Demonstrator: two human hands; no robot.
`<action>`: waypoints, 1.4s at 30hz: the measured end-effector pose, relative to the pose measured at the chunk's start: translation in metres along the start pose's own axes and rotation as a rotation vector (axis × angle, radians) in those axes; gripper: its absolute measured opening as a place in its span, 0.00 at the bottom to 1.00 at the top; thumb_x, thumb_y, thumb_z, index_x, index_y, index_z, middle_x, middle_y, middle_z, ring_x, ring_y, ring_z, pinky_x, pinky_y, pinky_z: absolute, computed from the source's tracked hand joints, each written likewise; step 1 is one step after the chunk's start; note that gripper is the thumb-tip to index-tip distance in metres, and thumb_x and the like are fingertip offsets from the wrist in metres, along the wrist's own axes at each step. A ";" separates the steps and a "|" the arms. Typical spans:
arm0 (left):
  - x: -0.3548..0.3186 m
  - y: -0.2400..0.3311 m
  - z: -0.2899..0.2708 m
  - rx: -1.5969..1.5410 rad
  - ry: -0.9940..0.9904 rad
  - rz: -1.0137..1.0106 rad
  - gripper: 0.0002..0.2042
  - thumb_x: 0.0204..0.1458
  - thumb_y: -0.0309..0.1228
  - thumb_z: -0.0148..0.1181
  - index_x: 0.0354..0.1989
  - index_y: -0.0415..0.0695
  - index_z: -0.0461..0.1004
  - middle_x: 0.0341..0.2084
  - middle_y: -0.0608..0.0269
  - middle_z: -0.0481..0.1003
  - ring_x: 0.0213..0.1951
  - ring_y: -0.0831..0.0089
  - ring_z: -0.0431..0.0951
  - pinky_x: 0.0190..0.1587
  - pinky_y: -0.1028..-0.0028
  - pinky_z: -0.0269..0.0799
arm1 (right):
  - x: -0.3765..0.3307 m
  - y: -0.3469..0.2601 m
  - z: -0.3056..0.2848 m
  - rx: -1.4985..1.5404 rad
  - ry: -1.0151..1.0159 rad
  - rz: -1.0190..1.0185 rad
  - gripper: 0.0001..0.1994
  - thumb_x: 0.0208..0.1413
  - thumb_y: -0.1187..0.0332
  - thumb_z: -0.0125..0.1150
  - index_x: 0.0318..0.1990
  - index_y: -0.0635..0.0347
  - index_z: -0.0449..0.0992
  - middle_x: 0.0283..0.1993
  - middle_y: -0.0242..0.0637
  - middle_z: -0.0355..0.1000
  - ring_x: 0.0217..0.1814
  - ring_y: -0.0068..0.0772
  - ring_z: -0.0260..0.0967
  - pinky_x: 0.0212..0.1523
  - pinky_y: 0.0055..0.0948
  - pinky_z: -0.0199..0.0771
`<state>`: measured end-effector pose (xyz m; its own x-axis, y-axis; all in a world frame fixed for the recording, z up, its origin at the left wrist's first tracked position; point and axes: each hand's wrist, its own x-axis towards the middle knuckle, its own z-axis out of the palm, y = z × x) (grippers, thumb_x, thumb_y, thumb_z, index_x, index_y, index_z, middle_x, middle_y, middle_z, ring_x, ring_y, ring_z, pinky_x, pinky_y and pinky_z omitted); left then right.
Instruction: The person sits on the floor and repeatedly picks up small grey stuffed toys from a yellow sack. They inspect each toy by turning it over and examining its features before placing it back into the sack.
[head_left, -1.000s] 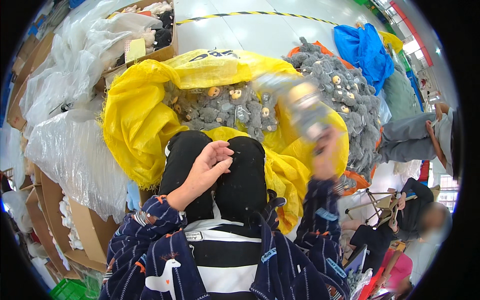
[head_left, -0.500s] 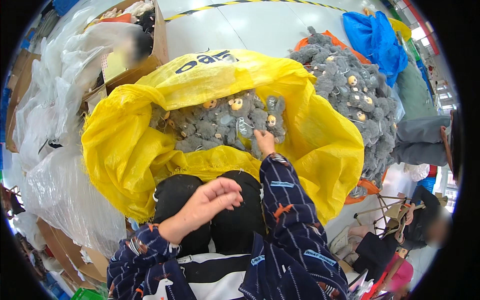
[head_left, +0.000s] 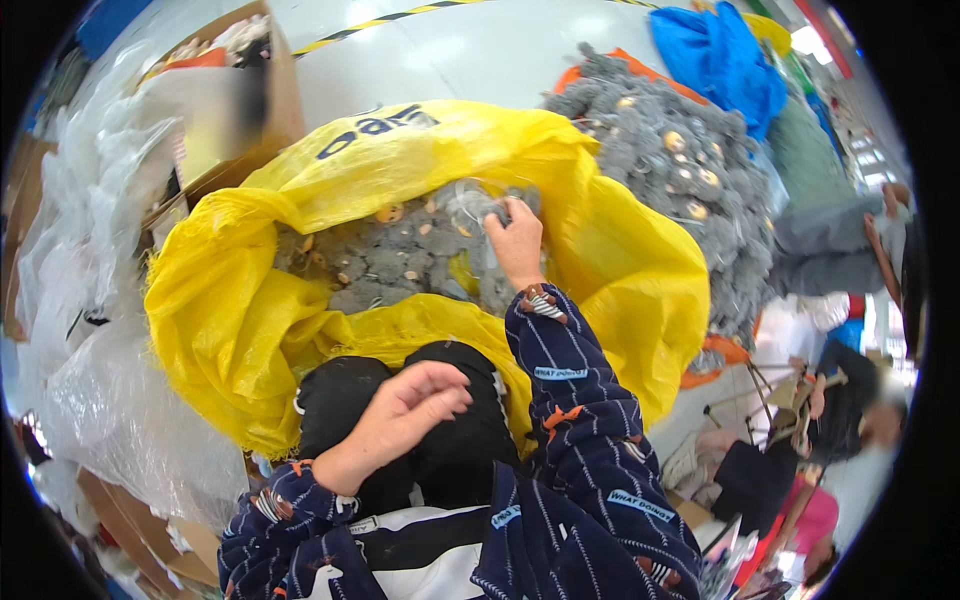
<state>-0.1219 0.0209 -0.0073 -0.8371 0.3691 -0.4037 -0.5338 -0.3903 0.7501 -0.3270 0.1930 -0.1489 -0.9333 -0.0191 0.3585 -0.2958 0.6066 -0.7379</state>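
A wide yellow woven sack (head_left: 235,330) lies open in front of my knees, holding a heap of small fluffy grey plush toys (head_left: 380,265) with peach-coloured faces. My right hand (head_left: 517,243) reaches into it from the right, fingers closed on a grey plush toy (head_left: 470,205) at the far side of the heap. That toy is smeared by motion, and its face does not show. Above my black-trousered lap hovers my left hand (head_left: 405,415), palm turned inward, fingers loosely curved and thumb apart, with nothing in it.
At the far right, more grey plush toys (head_left: 665,170) overflow an orange sack (head_left: 630,65), with a blue sack (head_left: 720,60) behind. Clear plastic film (head_left: 130,370) and a cardboard box (head_left: 285,90) line the left. People (head_left: 845,400) are on the right.
My right hand has moved farther into the sack and slightly left, and now grips a plush toy. The view has shifted a little. My left hand stays over my lap.
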 end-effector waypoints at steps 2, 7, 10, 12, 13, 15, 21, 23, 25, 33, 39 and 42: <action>-0.008 0.000 0.003 0.068 0.081 0.170 0.09 0.55 0.27 0.50 0.44 0.40 0.67 0.35 0.63 0.72 0.39 0.77 0.72 0.42 0.78 0.67 | 0.008 -0.066 -0.052 0.078 -0.122 -0.120 0.10 0.42 0.70 0.55 0.34 0.65 0.71 0.32 0.48 0.68 0.36 0.50 0.67 0.34 0.35 0.67; -0.017 0.015 0.009 1.029 0.283 0.808 0.26 0.40 0.26 0.62 0.51 0.37 0.63 0.45 0.50 0.66 0.49 0.57 0.67 0.52 0.66 0.61 | -0.036 -0.189 -0.180 0.085 -0.346 -0.415 0.11 0.40 0.76 0.58 0.34 0.57 0.72 0.31 0.38 0.68 0.30 0.39 0.69 0.28 0.28 0.70; -0.035 0.040 0.037 1.226 0.149 0.927 0.30 0.35 0.27 0.64 0.52 0.37 0.62 0.52 0.47 0.62 0.53 0.52 0.62 0.55 0.62 0.59 | -0.067 -0.244 -0.217 0.314 -0.447 -0.535 0.12 0.37 0.79 0.59 0.33 0.56 0.75 0.30 0.35 0.70 0.26 0.35 0.69 0.27 0.25 0.69; -0.047 0.036 0.048 1.161 -0.026 0.963 0.24 0.34 0.26 0.63 0.45 0.37 0.67 0.44 0.48 0.69 0.48 0.51 0.68 0.50 0.62 0.64 | -0.081 -0.265 -0.221 0.449 -0.548 -0.562 0.10 0.38 0.77 0.61 0.33 0.57 0.75 0.30 0.36 0.70 0.27 0.35 0.70 0.27 0.26 0.70; -0.053 0.031 0.050 1.018 -0.058 0.907 0.20 0.37 0.26 0.62 0.43 0.38 0.69 0.40 0.50 0.71 0.44 0.55 0.71 0.47 0.64 0.66 | -0.085 -0.272 -0.215 0.420 -0.539 -0.585 0.11 0.39 0.77 0.61 0.34 0.58 0.75 0.31 0.36 0.70 0.28 0.35 0.70 0.27 0.26 0.70; -0.066 0.011 0.046 0.625 0.013 0.692 0.10 0.46 0.25 0.56 0.38 0.40 0.70 0.30 0.55 0.73 0.37 0.67 0.74 0.41 0.72 0.68 | -0.093 -0.271 -0.193 0.379 -0.502 -0.571 0.12 0.40 0.78 0.61 0.36 0.58 0.73 0.33 0.37 0.70 0.33 0.36 0.70 0.29 0.25 0.71; -0.076 -0.037 0.005 -0.012 0.222 0.257 0.12 0.56 0.30 0.48 0.45 0.38 0.70 0.38 0.64 0.72 0.39 0.78 0.71 0.43 0.76 0.68 | -0.127 -0.213 -0.184 0.381 -0.352 0.278 0.10 0.49 0.77 0.56 0.41 0.64 0.73 0.38 0.31 0.71 0.38 0.19 0.68 0.33 0.19 0.68; -0.078 -0.039 0.006 -0.052 0.150 0.205 0.13 0.58 0.32 0.47 0.46 0.38 0.68 0.39 0.62 0.71 0.41 0.76 0.72 0.44 0.75 0.68 | -0.156 -0.184 -0.169 0.507 -0.420 0.429 0.11 0.51 0.76 0.55 0.43 0.66 0.72 0.40 0.30 0.71 0.36 0.16 0.66 0.34 0.18 0.67; -0.075 -0.044 0.006 -0.063 0.130 0.218 0.15 0.58 0.34 0.45 0.49 0.39 0.66 0.41 0.61 0.70 0.43 0.75 0.71 0.46 0.74 0.68 | -0.184 -0.178 -0.153 0.722 -0.433 0.466 0.14 0.52 0.73 0.53 0.47 0.66 0.69 0.39 0.30 0.71 0.35 0.16 0.66 0.35 0.16 0.66; -0.079 -0.047 0.003 -0.240 0.068 0.182 0.16 0.58 0.34 0.43 0.52 0.39 0.64 0.44 0.58 0.70 0.45 0.71 0.71 0.48 0.72 0.67 | -0.194 -0.183 -0.153 0.815 -0.639 0.370 0.21 0.48 0.73 0.57 0.52 0.65 0.65 0.45 0.34 0.70 0.47 0.23 0.66 0.49 0.24 0.65; -0.076 -0.044 0.007 -0.169 0.154 0.354 0.14 0.57 0.30 0.47 0.50 0.39 0.65 0.43 0.61 0.71 0.45 0.75 0.71 0.48 0.73 0.66 | -0.194 -0.194 -0.141 0.734 -0.435 0.439 0.13 0.49 0.72 0.62 0.42 0.66 0.73 0.39 0.31 0.73 0.42 0.20 0.67 0.45 0.22 0.66; -0.071 -0.047 0.004 -0.054 0.241 0.464 0.14 0.56 0.27 0.49 0.50 0.39 0.66 0.43 0.63 0.71 0.44 0.77 0.70 0.49 0.74 0.65 | -0.196 -0.190 -0.135 0.721 -0.355 0.417 0.11 0.50 0.71 0.62 0.40 0.66 0.74 0.37 0.30 0.74 0.40 0.19 0.67 0.43 0.21 0.66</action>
<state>-0.0371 0.0164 -0.0116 -0.9872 -0.0551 -0.1496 -0.1008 -0.5117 0.8532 -0.0608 0.1890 -0.0016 -0.9657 -0.2261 -0.1279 0.1367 -0.0237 -0.9903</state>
